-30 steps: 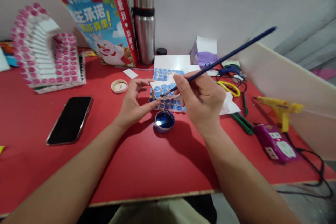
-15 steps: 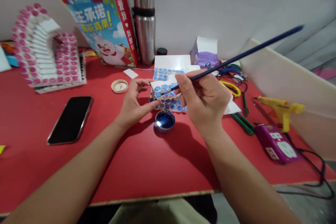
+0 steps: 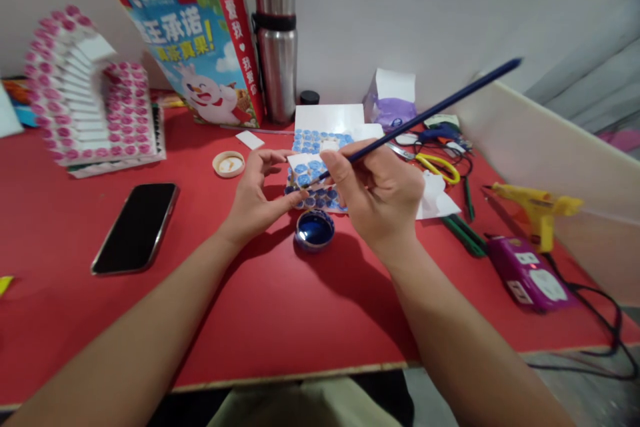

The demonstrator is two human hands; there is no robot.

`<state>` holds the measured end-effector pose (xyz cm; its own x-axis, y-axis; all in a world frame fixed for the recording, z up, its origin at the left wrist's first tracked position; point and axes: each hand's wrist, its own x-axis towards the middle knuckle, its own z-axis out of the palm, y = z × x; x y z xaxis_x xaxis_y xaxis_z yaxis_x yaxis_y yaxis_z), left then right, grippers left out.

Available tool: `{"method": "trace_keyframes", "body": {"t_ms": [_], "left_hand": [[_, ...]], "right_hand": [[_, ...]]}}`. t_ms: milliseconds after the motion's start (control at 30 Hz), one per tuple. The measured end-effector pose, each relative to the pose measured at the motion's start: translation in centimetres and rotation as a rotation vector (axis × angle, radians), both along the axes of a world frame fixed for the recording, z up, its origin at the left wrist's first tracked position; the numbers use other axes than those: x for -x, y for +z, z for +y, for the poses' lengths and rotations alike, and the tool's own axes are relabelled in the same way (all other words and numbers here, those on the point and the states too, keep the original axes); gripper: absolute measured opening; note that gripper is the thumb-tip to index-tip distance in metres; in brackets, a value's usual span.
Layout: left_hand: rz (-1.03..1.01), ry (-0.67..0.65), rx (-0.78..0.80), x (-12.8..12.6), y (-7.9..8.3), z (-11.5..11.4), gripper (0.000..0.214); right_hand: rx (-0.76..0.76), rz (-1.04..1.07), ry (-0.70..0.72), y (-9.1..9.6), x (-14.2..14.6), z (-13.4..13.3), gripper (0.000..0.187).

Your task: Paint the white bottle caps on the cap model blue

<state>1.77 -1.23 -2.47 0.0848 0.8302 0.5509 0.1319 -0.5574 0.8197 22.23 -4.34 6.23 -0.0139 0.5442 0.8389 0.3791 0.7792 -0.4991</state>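
Note:
My right hand (image 3: pixel 383 197) pinches a dark blue paintbrush (image 3: pixel 430 113), its tip low against a white board craft piece (image 3: pixel 320 200) covered in rows of blue rolled-paper rounds. The rounds are light blue higher up and dark blue along the lower front. My left hand (image 3: pixel 260 193) steadies the left edge of this piece, thumb at the front and fingers behind. Just in front stands a small round pot of dark blue paint (image 3: pixel 314 230). Part of the piece is hidden behind my right hand.
A phone (image 3: pixel 136 228) and a round lid (image 3: pixel 229 164) lie to the left. Behind stand a pink-and-white craft model (image 3: pixel 90 93), a printed bag (image 3: pixel 200 47) and a steel flask (image 3: pixel 277 53). Rightward are yellow-handled scissors (image 3: pixel 437 168), a yellow glue gun (image 3: pixel 537 207) and a purple box (image 3: pixel 527 273) with cables.
My right hand has shifted slightly left, bringing the brush tip left and a little lower on the piece. The brush's far end has swung left. My left hand stays in place.

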Motion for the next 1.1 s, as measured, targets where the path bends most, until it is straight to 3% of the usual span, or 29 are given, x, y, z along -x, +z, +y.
{"method": "trace_keyframes", "body": {"t_ms": [433, 700, 900, 1100], "left_hand": [[0.009, -0.018, 0.013, 0.22, -0.15, 0.08, 0.061], [0.006, -0.001, -0.008, 0.11, -0.18, 0.12, 0.062], [0.024, -0.003, -0.01, 0.2, -0.22, 0.15, 0.06], [0.017, -0.008, 0.001, 0.26, -0.19, 0.1, 0.06]], "right_hand": [[-0.049, 0.029, -0.038, -0.12, -0.19, 0.46, 0.033], [-0.08, 0.036, -0.056, -0.4, -0.63, 0.83, 0.022], [-0.041, 0.02, -0.038, -0.5, -0.52, 0.82, 0.03], [-0.034, 0.054, -0.066, -0.37, -0.42, 0.61, 0.026]]}}
